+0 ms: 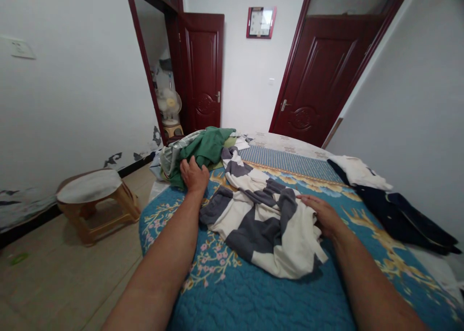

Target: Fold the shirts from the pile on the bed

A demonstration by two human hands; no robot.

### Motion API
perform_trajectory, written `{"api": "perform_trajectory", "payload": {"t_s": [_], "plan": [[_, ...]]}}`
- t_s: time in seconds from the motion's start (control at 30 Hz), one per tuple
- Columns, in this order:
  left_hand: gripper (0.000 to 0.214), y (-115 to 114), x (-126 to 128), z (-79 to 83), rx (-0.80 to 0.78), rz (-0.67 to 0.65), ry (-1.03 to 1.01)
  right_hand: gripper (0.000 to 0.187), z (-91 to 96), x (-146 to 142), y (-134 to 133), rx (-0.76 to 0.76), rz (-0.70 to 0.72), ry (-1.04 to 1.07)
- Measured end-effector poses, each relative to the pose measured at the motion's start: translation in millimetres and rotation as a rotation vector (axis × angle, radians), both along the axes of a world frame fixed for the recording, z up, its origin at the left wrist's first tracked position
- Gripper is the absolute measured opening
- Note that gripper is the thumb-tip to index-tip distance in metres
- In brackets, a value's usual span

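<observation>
A grey and cream striped garment (266, 220) lies crumpled in the middle of the blue quilted bed cover (235, 297). My right hand (324, 214) rests on its right edge, fingers curled on the cloth. My left hand (194, 175) reaches further back and to the left, its fingers closed on a green garment (205, 147) in a heap of clothes at the bed's far left corner.
A dark navy garment (398, 215) and a white one (358, 171) lie along the bed's right side by the wall. A small wooden stool (94, 200) stands on the floor at left. Two dark red doors, a fan and a wall clock are behind the bed.
</observation>
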State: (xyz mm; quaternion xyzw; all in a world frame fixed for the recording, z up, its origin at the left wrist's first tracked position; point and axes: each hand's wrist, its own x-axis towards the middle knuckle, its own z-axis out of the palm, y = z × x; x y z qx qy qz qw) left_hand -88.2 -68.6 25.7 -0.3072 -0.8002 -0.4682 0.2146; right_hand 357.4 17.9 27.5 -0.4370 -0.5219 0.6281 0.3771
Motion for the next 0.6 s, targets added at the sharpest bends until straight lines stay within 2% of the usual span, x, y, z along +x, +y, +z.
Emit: {"api": "perform_trajectory", "payload": {"t_s": [0.07,0.13,0.2,0.27,0.33,0.43,0.5,0.6], "plan": [[0.049,-1.7,5.7,9.3,0.063,0.014,0.041,0.038,3.0,1.5,-0.7,-0.024,0.007,0.044],[0.036,-2.0,12.2,17.0,0.046,-0.104,0.036,0.040,7.0,3.9,-1.9,-0.030,0.006,0.078],[0.028,-0.5,21.2,19.7,-0.089,-0.310,-0.016,0.044,10.8,7.6,-2.0,-0.015,-0.004,0.105],[0.027,2.2,33.1,16.9,-0.294,-0.522,-0.075,0.050,13.0,12.4,0.8,0.025,-0.043,0.134],[0.025,4.9,45.4,11.6,-0.472,-0.749,-0.131,0.050,12.6,18.6,7.3,0.100,-0.155,0.163],[0.020,7.2,57.1,6.1,-0.586,-1.025,-0.220,0.043,6.8,29.5,21.3,0.207,-0.378,0.164],[0.024,6.4,57.4,6.3,-0.589,-1.099,-0.277,0.039,0.1,37.2,30.2,0.230,-0.462,0.089],[0.024,1.5,46.7,11.2,-0.516,-1.133,-0.376,0.037,-9.7,45.0,38.8,0.279,-0.484,-0.184]]}}
